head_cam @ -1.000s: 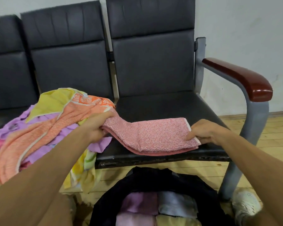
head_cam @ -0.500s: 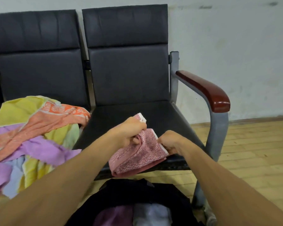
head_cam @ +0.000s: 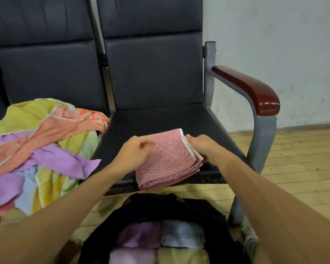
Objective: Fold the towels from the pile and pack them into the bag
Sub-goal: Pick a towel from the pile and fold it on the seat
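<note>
Left hand [head_cam: 135, 152]: my fingers curl against the towel's [head_cam: 168, 159] left edge. It is blurred, so I cannot tell whether they grasp it.
Right hand [head_cam: 202, 147]: knuckles up, my fingers curled round the towel's white-hemmed right edge, grasping it.
Towel: pink, folded into a thick square, lying flat between my two hands at the seat's [head_cam: 160, 119] front edge.
Pile [head_cam: 36, 145]: loose orange, yellow, purple and blue towels, left of my left hand and apart from it.
Bag [head_cam: 213, 212]: black and open, on the floor [head_cam: 293, 159] below my hands, nearer me.
Packed towels [head_cam: 160, 242]: four folded ones side by side in the bag.
Armrest [head_cam: 251, 88]: beyond and right of my right hand.
</note>
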`<state>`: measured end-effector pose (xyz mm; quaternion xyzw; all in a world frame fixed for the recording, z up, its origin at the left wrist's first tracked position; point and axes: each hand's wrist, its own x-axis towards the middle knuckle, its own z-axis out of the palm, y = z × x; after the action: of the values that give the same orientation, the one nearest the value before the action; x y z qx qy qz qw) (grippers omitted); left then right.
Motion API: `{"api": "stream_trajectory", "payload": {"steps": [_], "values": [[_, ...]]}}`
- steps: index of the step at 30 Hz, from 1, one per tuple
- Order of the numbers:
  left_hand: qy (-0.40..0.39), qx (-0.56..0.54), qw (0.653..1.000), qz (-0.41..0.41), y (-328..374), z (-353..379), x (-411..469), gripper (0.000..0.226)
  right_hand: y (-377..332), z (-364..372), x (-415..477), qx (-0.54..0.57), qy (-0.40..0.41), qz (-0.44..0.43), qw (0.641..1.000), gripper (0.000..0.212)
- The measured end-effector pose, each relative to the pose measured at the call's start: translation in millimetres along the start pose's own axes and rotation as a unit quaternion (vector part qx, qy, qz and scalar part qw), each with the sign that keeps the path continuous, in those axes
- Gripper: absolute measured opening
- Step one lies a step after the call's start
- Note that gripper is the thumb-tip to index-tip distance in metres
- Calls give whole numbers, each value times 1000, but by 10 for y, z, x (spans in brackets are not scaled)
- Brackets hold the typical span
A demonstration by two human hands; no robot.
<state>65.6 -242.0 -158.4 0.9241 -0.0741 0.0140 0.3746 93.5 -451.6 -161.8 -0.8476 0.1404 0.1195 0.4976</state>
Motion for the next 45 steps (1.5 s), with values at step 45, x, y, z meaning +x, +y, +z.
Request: {"api": "stream_trajectory", "payload": {"steps": [45], "values": [[-35,-390,920,-16,-552,-522,-798,44,-18,214,-813,48,-145,-208,966,49]]}}
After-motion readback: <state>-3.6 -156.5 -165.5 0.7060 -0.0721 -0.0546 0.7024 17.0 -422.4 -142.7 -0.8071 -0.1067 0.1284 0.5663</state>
